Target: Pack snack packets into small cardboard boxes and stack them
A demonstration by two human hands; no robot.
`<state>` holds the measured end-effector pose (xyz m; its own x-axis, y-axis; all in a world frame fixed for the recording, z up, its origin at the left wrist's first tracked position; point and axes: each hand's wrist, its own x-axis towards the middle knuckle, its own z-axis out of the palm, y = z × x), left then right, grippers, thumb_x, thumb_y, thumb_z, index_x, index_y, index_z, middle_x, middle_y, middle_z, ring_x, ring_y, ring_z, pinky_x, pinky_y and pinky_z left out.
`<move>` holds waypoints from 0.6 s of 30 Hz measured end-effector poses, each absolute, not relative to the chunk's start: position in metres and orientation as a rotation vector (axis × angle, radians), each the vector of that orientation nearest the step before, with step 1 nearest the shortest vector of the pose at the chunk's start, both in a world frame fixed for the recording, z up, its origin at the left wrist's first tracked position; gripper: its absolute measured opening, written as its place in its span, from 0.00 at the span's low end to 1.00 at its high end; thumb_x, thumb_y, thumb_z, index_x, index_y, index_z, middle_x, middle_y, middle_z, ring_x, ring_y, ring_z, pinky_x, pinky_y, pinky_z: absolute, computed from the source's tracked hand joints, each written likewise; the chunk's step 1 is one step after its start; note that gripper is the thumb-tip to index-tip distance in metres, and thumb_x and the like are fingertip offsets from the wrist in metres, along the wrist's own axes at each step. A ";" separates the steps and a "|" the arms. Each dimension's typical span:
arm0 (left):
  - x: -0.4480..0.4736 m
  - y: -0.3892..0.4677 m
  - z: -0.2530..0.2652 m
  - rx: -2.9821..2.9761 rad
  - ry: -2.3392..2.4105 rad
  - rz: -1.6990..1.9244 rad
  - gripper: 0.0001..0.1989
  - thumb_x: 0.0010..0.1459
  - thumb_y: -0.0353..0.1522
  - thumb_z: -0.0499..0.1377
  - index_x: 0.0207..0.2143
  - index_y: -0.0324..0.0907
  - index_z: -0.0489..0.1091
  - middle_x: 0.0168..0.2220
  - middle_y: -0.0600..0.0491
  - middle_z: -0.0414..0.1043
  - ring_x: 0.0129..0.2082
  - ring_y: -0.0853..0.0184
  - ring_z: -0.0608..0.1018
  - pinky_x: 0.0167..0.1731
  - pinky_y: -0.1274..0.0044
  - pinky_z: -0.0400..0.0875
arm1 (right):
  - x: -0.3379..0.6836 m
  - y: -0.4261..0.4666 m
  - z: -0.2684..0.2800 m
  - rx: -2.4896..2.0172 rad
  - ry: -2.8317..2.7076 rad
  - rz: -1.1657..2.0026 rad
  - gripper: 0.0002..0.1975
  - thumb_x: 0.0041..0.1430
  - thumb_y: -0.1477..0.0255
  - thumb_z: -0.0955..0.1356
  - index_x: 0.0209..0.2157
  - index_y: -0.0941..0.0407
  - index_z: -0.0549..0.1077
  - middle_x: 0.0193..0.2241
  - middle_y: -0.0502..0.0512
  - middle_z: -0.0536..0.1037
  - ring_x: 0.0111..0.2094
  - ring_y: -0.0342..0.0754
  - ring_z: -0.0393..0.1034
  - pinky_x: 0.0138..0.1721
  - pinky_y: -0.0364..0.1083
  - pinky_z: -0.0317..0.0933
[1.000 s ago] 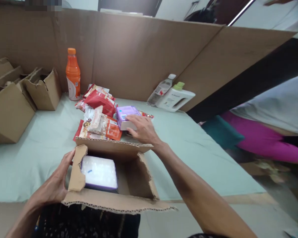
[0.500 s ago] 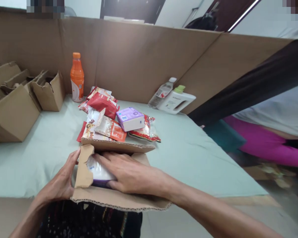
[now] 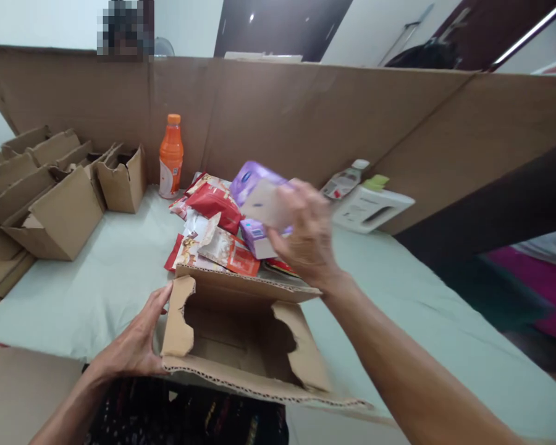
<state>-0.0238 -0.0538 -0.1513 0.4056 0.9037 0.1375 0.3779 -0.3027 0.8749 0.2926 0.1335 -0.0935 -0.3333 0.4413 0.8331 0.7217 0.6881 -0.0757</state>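
My right hand (image 3: pixel 308 228) is closed round a purple and white tissue pack (image 3: pixel 257 191), held in the air over the goods on the table. The hand and pack are somewhat blurred. An open cardboard box (image 3: pixel 178 324) stands at the table's near edge with flaps up; its brown bottom shows. My left hand (image 3: pixel 139 340) grips the box's left side, thumb low and fingers partly hidden behind it. Below the held pack lies another purple tissue pack (image 3: pixel 258 241). Beside it are a red snack bag (image 3: pixel 217 204) and an orange and white packet (image 3: pixel 234 250).
An orange drink bottle (image 3: pixel 171 157) stands by the cardboard partition (image 3: pixel 282 117). Several open cardboard boxes (image 3: pixel 69 216) crowd the left side. A clear bottle (image 3: pixel 345 180) and a white jug with a green cap (image 3: pixel 370 207) lean at the back right.
My right hand has come up out of the box with the tissue pack and moved away over the goods. My left hand stays on the box. The view has shifted.
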 end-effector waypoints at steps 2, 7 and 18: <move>-0.026 -0.061 -0.151 1.840 1.135 0.845 0.62 0.54 0.51 0.70 0.77 0.48 0.35 0.76 0.38 0.44 0.75 0.40 0.53 0.71 0.49 0.56 | 0.287 0.160 -0.129 -1.002 -2.308 -0.256 0.34 0.58 0.76 0.70 0.67 0.55 0.66 0.61 0.67 0.72 0.60 0.66 0.68 0.59 0.66 0.66; -0.062 -0.083 -0.148 1.811 1.325 0.894 0.56 0.54 0.52 0.68 0.76 0.47 0.44 0.75 0.41 0.50 0.73 0.39 0.59 0.68 0.51 0.63 | 0.289 0.166 -0.162 -1.108 -2.434 -0.175 0.27 0.61 0.71 0.67 0.62 0.55 0.72 0.59 0.66 0.76 0.57 0.65 0.71 0.56 0.64 0.66; -0.139 -0.051 -0.157 1.403 2.369 1.601 0.62 0.44 0.48 0.71 0.74 0.41 0.45 0.70 0.36 0.57 0.63 0.42 0.72 0.57 0.53 0.76 | 0.303 0.107 -0.200 -1.036 -1.963 0.012 0.16 0.68 0.66 0.66 0.54 0.52 0.77 0.51 0.61 0.82 0.54 0.58 0.76 0.56 0.59 0.68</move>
